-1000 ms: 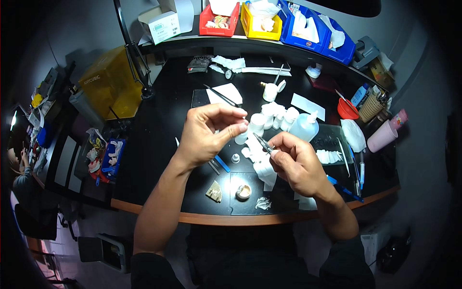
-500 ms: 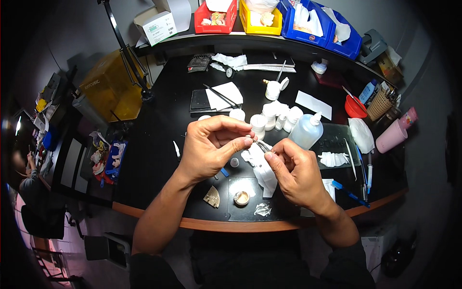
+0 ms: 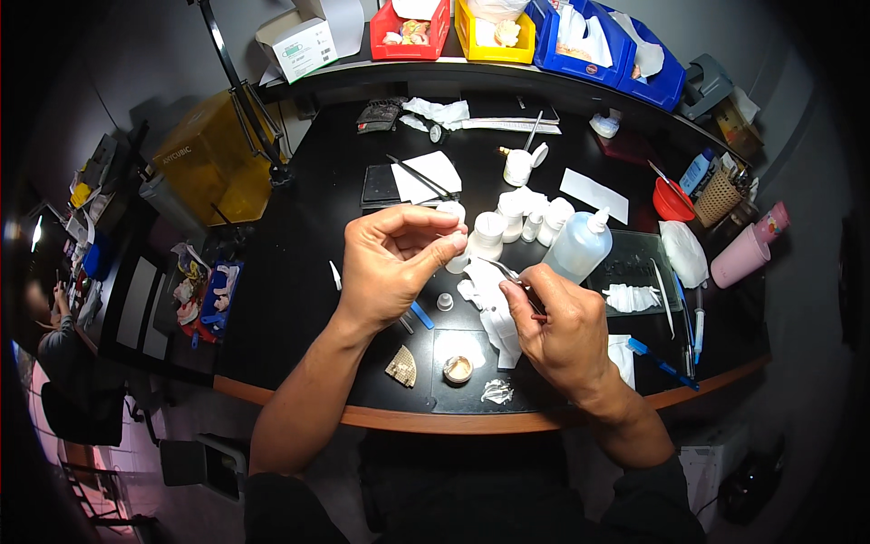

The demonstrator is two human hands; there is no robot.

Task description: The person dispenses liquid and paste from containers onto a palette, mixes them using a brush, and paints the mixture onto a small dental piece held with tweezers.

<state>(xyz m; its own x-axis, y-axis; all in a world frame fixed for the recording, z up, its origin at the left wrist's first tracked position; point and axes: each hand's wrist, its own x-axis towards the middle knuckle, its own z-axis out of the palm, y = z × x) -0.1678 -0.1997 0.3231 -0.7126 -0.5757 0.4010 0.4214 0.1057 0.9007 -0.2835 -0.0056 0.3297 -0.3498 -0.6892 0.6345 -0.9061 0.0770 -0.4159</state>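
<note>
My left hand [image 3: 388, 267] is raised over the middle of the black table, thumb and fingertips pinched together. Whatever lies between them is too small to make out. Metal tweezers [image 3: 505, 271] are gripped in my right hand [image 3: 569, 328], their tips pointing up and left, a short gap from the left fingertips. Crumpled white tissue [image 3: 500, 326] lies below the tweezers. Closer to me are a small open jar [image 3: 458, 369] of beige paste, a beige fan-shaped piece with a grid of bumps [image 3: 401, 367] and a crumpled silvery scrap [image 3: 497, 391].
Beyond my hands stand several white jars [image 3: 488, 231] and a translucent squeeze bottle [image 3: 580, 249]. A glass plate [image 3: 634, 249] and a blue-handled tool [image 3: 663, 364] lie on the right. Coloured bins [image 3: 494, 45] line the back shelf. A person [image 3: 62, 326] sits far left.
My right hand has drawn slightly right and down, so the tweezer tips now stand apart from the left fingertips. My left hand has shifted a little up and left.
</note>
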